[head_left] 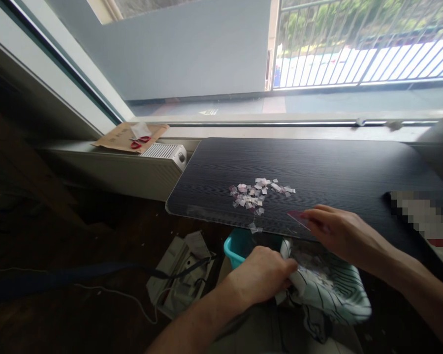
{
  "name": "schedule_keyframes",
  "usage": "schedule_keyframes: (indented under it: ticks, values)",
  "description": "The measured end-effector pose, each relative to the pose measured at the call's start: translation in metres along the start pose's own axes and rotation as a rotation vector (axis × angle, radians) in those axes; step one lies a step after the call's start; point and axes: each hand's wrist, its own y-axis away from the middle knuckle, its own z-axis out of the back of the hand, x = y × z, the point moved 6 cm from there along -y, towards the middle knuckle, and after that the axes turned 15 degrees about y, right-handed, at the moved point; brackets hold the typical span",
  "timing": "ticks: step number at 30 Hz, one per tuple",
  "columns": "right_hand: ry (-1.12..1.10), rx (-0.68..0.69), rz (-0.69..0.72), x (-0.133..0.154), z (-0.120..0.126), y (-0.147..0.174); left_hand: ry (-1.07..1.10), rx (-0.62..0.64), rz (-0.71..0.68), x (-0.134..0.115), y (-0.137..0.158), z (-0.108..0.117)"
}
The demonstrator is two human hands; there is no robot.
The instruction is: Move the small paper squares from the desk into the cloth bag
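Note:
My right hand (pixel 330 228) is closed in a pinch on a thin, see-through pinkish plastic piece (pixel 297 217), held at the near edge of the dark tabletop (pixel 339 162). Lower down, my left hand (pixel 262 273) has its fingers closed on the edge of a white striped cloth (pixel 317 292). The cloth lines or drapes a container below the table edge, and small pale scraps lie inside it. Left of it, a turquoise bin (pixel 234 250) is partly hidden by my left hand. A loose heap of small white and pinkish scraps (pixel 249 199) lies on the table, a few at its edge.
Red-handled scissors (pixel 140 141) rest on a brown envelope (pixel 114 137) on the sill, beside a white radiator (pixel 166 151). An open box (pixel 184 275) with cables sits on the dark floor. At the table's right lies a dark-edged, blurred-out object (pixel 424 226).

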Motion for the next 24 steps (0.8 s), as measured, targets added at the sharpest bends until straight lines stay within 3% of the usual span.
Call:
schedule_keyframes:
  ticks: [3,6,10,16,21,24]
  values:
    - [0.021,0.009,-0.100,-0.017,-0.005,0.019,-0.009,-0.004,-0.018,-0.005,-0.002,0.000]
    - [-0.047,0.072,-0.057,-0.004,-0.010,0.022,-0.015,0.006,-0.033,-0.009,-0.006,-0.002]
    - [-0.112,0.105,0.029,0.020,-0.010,-0.004,-0.004,0.013,-0.052,-0.012,-0.005,-0.004]
    - [0.025,0.078,0.033,0.034,-0.015,-0.054,0.013,-0.024,0.020,-0.002,0.012,0.001]
    - [-0.063,0.146,0.201,0.062,-0.016,-0.054,0.021,-0.024,0.090,0.009,0.026,0.007]
    - [-0.081,0.126,0.204,0.065,-0.013,-0.055,0.015,-0.019,0.106,0.013,0.030,0.008]
